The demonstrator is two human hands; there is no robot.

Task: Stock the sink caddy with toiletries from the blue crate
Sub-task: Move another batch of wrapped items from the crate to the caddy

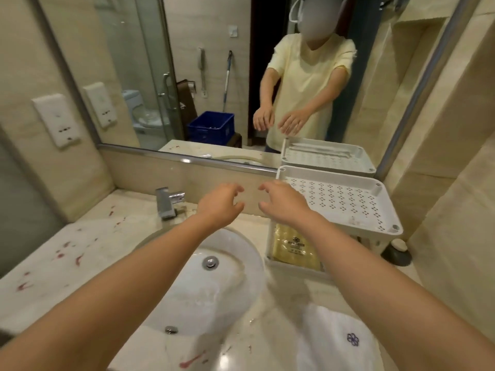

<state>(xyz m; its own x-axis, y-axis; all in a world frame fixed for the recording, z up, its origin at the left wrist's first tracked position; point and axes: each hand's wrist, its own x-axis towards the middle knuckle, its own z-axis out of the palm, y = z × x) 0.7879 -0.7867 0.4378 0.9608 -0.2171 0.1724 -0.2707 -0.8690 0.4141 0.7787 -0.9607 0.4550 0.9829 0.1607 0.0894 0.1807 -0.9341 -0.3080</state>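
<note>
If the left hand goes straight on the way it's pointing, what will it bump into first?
Probably the stone wall strip under the mirror. The left hand holds nothing and points at it, though depth is unclear.

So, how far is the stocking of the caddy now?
Done: a gold packet stands in the caddy's lower tier. In hand: nothing; left hand and right hand hover bare over the sink. Left: the top tray shows no items; the blue crate appears only in the mirror.
</note>
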